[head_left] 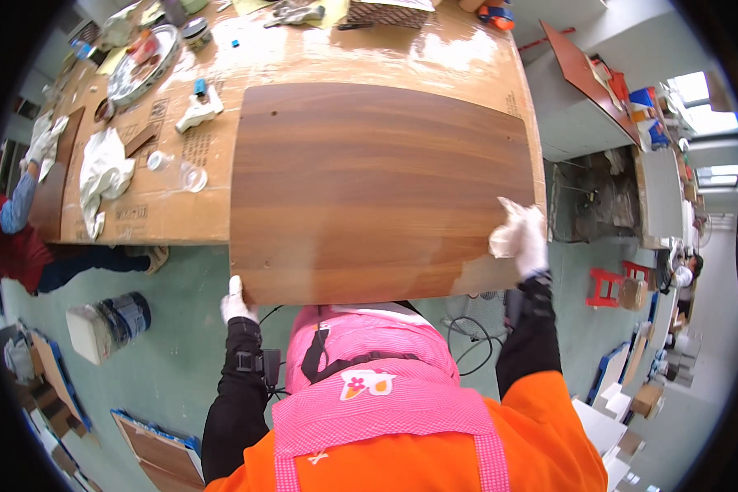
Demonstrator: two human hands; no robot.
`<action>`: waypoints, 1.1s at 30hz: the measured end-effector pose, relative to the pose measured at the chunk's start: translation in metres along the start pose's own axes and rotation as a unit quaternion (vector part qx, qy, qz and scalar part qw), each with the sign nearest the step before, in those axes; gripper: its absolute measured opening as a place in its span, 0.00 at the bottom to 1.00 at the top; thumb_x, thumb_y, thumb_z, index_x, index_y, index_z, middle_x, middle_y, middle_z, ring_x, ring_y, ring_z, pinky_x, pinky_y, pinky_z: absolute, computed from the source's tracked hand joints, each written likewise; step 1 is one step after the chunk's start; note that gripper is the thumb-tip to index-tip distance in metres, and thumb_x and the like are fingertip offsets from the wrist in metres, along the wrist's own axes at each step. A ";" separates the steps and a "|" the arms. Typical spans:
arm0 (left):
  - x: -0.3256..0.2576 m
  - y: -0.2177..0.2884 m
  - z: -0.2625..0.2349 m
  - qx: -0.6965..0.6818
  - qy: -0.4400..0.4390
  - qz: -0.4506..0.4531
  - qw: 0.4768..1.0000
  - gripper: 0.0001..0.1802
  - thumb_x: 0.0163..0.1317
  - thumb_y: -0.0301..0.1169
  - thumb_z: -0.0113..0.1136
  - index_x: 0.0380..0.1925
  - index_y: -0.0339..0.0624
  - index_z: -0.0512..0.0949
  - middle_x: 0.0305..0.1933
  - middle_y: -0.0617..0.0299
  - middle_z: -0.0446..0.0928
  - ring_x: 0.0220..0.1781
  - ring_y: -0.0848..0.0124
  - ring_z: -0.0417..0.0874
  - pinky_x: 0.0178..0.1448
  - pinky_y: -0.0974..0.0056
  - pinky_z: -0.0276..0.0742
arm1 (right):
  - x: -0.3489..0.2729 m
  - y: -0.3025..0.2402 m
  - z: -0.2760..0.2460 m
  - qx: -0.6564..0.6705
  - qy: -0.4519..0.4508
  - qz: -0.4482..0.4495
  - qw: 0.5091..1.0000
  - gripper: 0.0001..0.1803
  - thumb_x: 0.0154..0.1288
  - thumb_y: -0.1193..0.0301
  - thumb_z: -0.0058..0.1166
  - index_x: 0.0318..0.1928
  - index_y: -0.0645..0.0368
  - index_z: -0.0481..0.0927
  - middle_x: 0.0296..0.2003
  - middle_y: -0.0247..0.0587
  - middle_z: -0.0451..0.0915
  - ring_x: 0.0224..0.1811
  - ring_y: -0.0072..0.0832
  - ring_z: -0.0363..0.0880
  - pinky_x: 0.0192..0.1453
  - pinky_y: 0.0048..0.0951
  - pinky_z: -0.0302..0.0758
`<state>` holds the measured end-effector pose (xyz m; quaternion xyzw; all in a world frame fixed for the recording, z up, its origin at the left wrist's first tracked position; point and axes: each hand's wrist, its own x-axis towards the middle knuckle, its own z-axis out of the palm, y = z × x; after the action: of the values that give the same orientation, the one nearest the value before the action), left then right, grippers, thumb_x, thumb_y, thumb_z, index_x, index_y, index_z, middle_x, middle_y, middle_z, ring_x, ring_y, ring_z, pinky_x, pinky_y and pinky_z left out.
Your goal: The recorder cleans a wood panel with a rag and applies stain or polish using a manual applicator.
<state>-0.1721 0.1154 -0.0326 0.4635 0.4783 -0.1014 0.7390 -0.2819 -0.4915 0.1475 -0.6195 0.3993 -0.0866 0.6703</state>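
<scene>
- A large rectangular brown wood-grain board (381,189) lies flat across the middle of the frame, on a cardboard-covered desk (467,61), its near edge overhanging the desk toward the person.
- The left hand (237,302), in a white glove, grips the board's lower left corner, fingers curled over the edge.
- The right hand (523,238), also in a white glove, presses a crumpled white cloth (507,234) against the board's right edge, at centre right of the frame; the fingers are closed around the cloth.
- A pink checked apron (385,385) over an orange top fills the lower centre.
- In the upper left, on the desk, lie a bunched white rag (102,172), a small white bottle with a blue cap (198,108) and a round metal tray (143,61).
- At the far left edge another person in a blue sleeve (16,205) works at a darker board.
- A white and blue bucket (107,324) lies on the green floor (172,344) at lower left.
</scene>
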 end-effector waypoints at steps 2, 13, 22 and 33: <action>-0.004 0.007 0.004 0.266 0.161 0.222 0.924 0.45 0.58 0.42 0.80 0.72 0.42 0.68 0.73 0.45 0.70 0.73 0.51 0.71 0.75 0.45 0.71 | 0.036 0.033 0.045 -0.413 0.100 -0.090 0.901 0.28 0.74 0.54 0.51 0.63 0.62 0.73 0.54 0.47 0.77 0.54 0.43 0.75 0.55 0.45 0.76; -0.047 0.068 0.060 0.667 0.048 0.197 0.717 0.60 0.55 0.53 0.78 0.79 0.38 0.55 0.79 0.38 0.62 0.79 0.47 0.67 0.79 0.52 0.65 | 0.087 0.016 0.307 -0.612 -0.119 -0.319 0.714 0.23 0.74 0.55 0.48 0.56 0.57 0.84 0.57 0.54 0.82 0.63 0.51 0.76 0.65 0.57 0.70; 0.069 0.209 0.134 0.310 -0.056 0.412 0.855 0.63 0.52 0.29 0.83 0.80 0.40 0.47 0.79 0.51 0.57 0.78 0.60 0.62 0.79 0.55 0.65 | 0.124 -0.001 0.188 -0.668 0.001 -0.374 0.644 0.11 0.66 0.62 0.53 0.30 0.50 0.84 0.30 0.46 0.84 0.39 0.49 0.85 0.40 0.46 0.81; 0.014 0.239 0.281 0.478 -0.347 0.468 0.657 0.37 0.54 0.28 0.79 0.63 0.40 0.71 0.51 0.62 0.81 0.52 0.70 0.83 0.59 0.63 0.80 | 0.096 0.044 0.156 -0.618 0.159 -0.371 0.674 0.15 0.71 0.54 0.55 0.46 0.50 0.82 0.43 0.46 0.83 0.44 0.41 0.79 0.54 0.46 0.69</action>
<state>0.1486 0.0311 0.1286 0.8468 -0.2072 -0.1099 0.4773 -0.1342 -0.4221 0.0528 -0.9665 0.1998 -0.1590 -0.0267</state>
